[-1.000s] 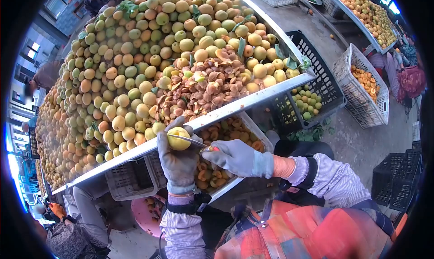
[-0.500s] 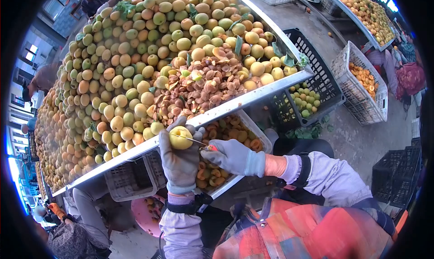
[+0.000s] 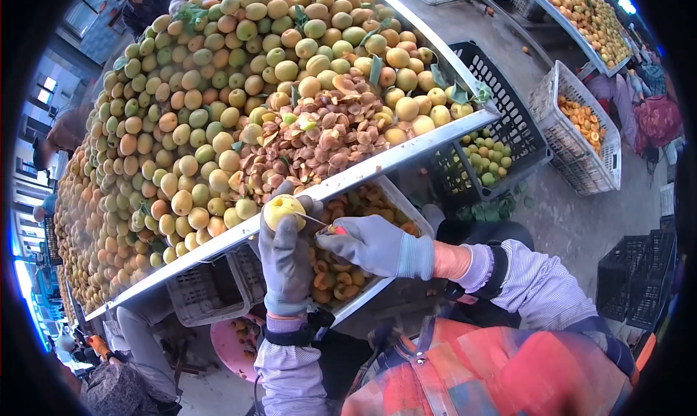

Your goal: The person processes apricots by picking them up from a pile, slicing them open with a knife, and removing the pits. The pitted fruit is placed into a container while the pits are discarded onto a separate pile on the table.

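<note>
My left hand [image 3: 284, 260], in a grey glove, holds a yellow apricot [image 3: 283, 211] between thumb and fingers at the edge of the metal-rimmed table [image 3: 334, 186]. Closed around the red handle of a thin knife [image 3: 314, 220] is my gloved right hand [image 3: 374, 245]; the blade reaches the apricot's right side. Brown pits [image 3: 330, 136] lie heaped just beyond the rim, among many whole apricots [image 3: 185, 162]. Under my hands a crate [image 3: 410, 205] contains cut apricot halves [image 3: 337, 278].
Right of the table stand a black crate [image 3: 541, 151] with green fruit and a white crate [image 3: 581, 162] of orange halves. Below the rim are a grey crate [image 3: 207, 292] and a pink basin [image 3: 231, 347]. Other people sit at the lower left and upper right.
My left hand has tipped and turned the apricot slightly, and both hands have shifted a little up and left. The knife still touches the fruit.
</note>
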Available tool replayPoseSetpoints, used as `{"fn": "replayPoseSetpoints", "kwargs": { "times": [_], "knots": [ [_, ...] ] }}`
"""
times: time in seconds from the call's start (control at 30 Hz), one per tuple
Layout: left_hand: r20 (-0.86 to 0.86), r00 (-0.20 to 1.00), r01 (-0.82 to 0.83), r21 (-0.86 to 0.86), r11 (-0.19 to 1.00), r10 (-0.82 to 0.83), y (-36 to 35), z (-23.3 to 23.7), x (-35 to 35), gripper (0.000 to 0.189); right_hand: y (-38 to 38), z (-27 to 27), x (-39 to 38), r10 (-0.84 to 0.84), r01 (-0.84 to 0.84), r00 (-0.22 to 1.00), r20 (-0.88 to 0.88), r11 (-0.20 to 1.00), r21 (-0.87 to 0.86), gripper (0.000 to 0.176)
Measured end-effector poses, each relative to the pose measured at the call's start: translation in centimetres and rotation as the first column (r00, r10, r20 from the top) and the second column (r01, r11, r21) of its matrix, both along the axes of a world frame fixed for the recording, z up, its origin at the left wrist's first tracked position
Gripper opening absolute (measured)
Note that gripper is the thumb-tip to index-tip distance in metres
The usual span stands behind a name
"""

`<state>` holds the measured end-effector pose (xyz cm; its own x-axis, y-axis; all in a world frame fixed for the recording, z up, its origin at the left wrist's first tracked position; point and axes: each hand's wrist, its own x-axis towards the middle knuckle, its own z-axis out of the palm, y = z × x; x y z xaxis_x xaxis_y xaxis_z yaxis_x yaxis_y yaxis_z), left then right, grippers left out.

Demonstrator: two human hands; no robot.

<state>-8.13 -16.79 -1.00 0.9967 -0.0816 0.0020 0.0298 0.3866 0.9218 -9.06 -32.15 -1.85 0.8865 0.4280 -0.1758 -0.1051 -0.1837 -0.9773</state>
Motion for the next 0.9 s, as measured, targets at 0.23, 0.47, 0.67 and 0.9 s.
{"fn": "replayPoseSetpoints", "kwargs": {
  "times": [0.23,0.47,0.67,0.9],
  "knots": [
    [-0.204,0.962,0.088,-0.402,0.911,-0.183,-0.5,-0.7,-0.7,0.060,1.6,-1.5,-1.0,-0.082,0.085,0.988,0.128,0.996,-0.015,0.033],
    [-0.090,0.996,-0.019,-0.170,0.985,0.004,0.2,-1.2,-0.2,0.054,1.5,-0.4,-0.7,-0.076,0.075,0.997,0.025,0.997,0.027,0.043],
    [-0.235,0.963,0.037,-0.369,0.929,-0.131,-0.3,-1.1,-0.9,0.057,2.2,-2.2,-1.7,-0.132,0.131,0.991,0.023,0.991,0.037,0.037],
    [-0.109,0.994,0.014,-0.152,0.988,-0.031,-0.8,-0.6,-0.8,0.056,2.4,-2.1,-1.0,-0.131,0.131,0.991,-0.010,0.979,0.159,0.038]
  ]
}}
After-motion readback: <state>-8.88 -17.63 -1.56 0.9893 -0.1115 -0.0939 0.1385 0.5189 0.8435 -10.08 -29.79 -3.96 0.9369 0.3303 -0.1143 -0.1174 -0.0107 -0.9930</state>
